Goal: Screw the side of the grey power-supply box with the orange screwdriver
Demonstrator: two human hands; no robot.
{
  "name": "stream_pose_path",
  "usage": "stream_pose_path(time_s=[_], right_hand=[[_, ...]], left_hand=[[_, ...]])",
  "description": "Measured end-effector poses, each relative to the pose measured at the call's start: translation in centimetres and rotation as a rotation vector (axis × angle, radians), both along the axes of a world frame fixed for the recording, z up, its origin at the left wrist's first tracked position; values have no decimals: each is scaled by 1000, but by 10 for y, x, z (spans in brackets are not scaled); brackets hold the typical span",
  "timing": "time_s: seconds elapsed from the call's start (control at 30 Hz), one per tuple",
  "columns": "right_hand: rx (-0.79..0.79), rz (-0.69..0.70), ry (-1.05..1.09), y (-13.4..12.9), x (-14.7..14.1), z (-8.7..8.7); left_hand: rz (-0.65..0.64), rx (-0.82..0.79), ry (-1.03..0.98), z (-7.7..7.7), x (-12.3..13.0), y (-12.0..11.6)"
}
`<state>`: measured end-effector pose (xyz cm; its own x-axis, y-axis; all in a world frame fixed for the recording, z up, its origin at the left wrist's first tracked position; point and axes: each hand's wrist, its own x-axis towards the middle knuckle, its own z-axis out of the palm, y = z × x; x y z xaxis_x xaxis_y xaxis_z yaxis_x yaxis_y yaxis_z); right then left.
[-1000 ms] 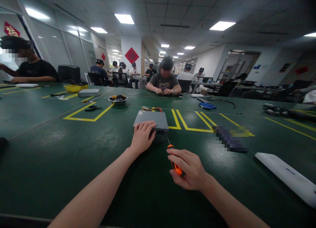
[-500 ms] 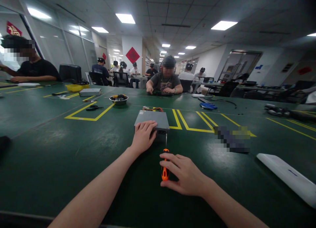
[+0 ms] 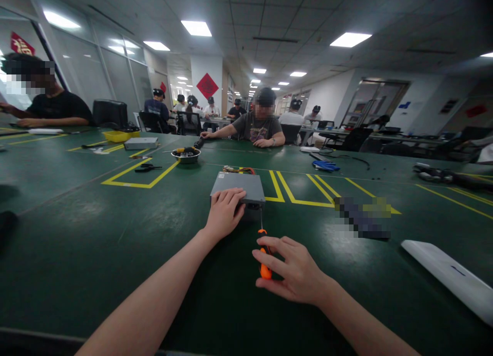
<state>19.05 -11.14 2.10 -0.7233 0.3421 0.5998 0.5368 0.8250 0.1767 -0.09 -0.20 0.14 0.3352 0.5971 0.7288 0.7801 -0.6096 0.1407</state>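
My left hand rests palm down on the top of a flat grey metal box, probably a power supply unit, without gripping its sides. Coloured wires show beyond the box's far edge. My right hand holds an orange-handled screwdriver in its fingers, just in front of the box. The thin shaft points up toward the box's near face, with its tip close to a dark opening there. The box's underside is hidden.
A steel bowl of tools and black scissors lie left of the box, with a yellow tray beyond. A co-worker's hand reaches toward the bowl. Blue-handled tools lie ahead right; a long white object lies at right.
The screwdriver has swung from tilted to nearly upright in my right hand, its tip nearer the box. The co-worker's arm has stretched out toward the bowl. My left hand stays on the box.
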Motion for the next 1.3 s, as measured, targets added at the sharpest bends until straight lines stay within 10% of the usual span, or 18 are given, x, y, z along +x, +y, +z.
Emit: stream_pose_path(time_s=[1.3], right_hand=[[35, 26, 29, 2, 11, -14]], left_hand=[[3, -7, 4, 0, 0, -1]])
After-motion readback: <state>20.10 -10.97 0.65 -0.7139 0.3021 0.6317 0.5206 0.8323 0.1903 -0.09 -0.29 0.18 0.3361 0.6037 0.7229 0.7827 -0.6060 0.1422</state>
